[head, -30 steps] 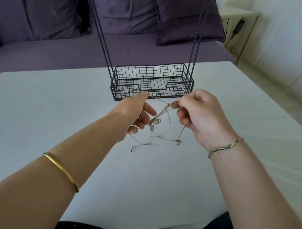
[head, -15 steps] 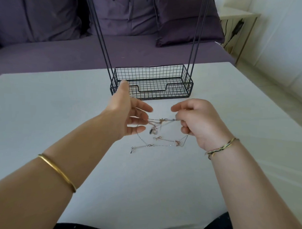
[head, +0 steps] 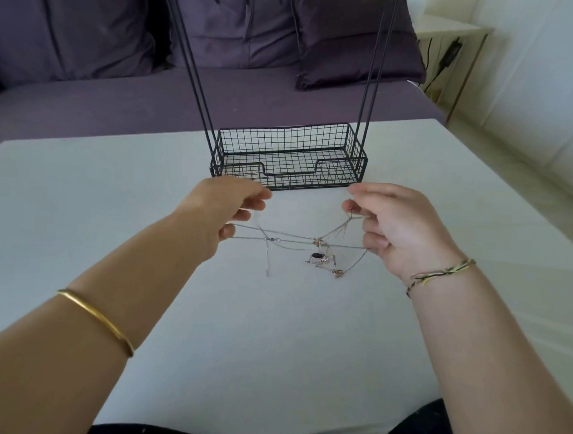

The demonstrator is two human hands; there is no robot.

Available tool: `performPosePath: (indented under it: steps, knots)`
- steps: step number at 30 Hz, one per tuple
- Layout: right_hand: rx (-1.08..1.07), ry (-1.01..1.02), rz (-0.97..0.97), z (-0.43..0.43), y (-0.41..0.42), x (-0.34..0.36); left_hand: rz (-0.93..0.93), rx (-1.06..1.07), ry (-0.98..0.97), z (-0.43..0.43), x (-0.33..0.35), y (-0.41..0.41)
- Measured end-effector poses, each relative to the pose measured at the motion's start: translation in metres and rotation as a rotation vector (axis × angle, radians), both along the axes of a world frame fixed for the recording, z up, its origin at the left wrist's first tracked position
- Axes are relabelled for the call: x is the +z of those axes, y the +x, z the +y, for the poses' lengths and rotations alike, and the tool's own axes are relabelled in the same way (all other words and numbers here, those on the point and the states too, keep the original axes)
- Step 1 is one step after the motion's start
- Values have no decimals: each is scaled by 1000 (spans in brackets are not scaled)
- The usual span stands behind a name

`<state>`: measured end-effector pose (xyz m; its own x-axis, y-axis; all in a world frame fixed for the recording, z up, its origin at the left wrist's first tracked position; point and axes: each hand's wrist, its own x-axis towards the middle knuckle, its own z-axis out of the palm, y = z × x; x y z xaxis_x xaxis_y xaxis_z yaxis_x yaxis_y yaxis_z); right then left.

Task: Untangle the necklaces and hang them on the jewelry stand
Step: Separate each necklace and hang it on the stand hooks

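1. Two hands hold the tangled necklaces (head: pixel 320 247) stretched between them above the table (head: pixel 273 362), near its middle.
2. The left hand (head: pixel 213 214) has its fingers curled round thin chain strands that run off to the right.
3. The right hand (head: pixel 398 227) pinches several strands between thumb and forefinger; another strand reaches its lower curled fingers.
4. The knot, with a dark pendant (head: pixel 317 256), hangs nearer the right hand.
5. The black wire jewelry stand (head: pixel 290 161) sits toward the table's far edge, just beyond the hands.
6. A gold bangle (head: pixel 96 320) circles the left forearm, a braided bracelet (head: pixel 439 274) the right wrist.
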<state>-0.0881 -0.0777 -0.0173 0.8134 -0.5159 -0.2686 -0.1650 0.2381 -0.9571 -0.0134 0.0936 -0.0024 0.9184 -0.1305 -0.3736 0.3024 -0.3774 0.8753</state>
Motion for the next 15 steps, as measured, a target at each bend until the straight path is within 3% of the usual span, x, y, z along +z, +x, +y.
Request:
performPosePath:
  steps: [4,11,13,15]
  knots:
    - [-57,37,-36,-3,2,-2,-48,-133,159,2,-7,0]
    - [-51,-147,-70,-2,4,-5,-338,-374,696,1,-22,-2]
    - [-53,-201,-60,-4,3,-6,-297,-338,643,1,-22,0]
    - [-49,-313,-20,-5,2,-9,-111,-229,429,0,-20,0]
